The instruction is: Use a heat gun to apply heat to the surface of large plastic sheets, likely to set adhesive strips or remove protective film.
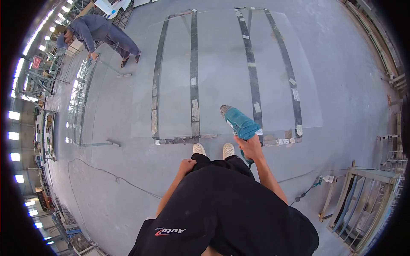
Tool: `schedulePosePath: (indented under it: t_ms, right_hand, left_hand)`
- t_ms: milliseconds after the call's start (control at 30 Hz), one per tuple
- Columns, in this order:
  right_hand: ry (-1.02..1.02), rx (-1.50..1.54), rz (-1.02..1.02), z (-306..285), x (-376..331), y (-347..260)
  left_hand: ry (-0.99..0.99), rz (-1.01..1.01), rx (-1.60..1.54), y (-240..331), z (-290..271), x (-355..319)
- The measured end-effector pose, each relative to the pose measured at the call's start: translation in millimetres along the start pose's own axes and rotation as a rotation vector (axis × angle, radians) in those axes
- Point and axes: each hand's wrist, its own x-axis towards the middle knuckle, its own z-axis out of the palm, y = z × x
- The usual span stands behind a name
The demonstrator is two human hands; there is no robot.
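One teal power tool (pixel 239 123) sits in the right hand (pixel 251 148), which is wrapped tight round its handle; the tool's body points up and away over the near edge of the glass, level with the person's right shoe. Its working end is turned from the camera, so what kind of bit or disc it carries cannot be made out. The left hand (pixel 186 164) is curled in a loose fist against the dark trousers at the thigh, holding nothing that shows.

Two pale shoes (pixel 213 149) stand side by side just short of one large clear glass sheet (pixel 222 72) lying flat on the grey floor (pixel 128 170). Under the sheet run four long dark bars (pixel 194 77), two to each side, joined by a cross piece at the near end and dotted with scraps of pale tape. The sheet's edges are faint and hard to trace at the far end.

One thin cable (pixel 106 173) snakes across the floor at the left. One metal rack (pixel 367 200) at the lower right holds several panes stood on edge, cut off by the picture's rim. One other person (pixel 100 36) in blue-grey clothes bends over far off at the upper left, beside a second rack (pixel 81 98) of upright panes
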Motion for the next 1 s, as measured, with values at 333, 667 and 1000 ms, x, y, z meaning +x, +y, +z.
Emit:
schedulePosePath:
  t_ms: [333,667,1000]
  right_hand:
    - [-0.054,0.034,0.133,0.3,-1.2,-13.3]
    - [0.047,0.025,0.164,-7.2,-2.2,-0.5]
    - [0.447,0.106,0.223,-89.4,-12.2,5.7]
  left_hand:
    - [-0.041,-0.06,0.005,-14.2,2.9,1.4]
    - [-0.039,-0.012,0.039,-16.5,5.4,0.9]
    - [-0.05,-0.033,0.032,-37.1,2.0,7.7]
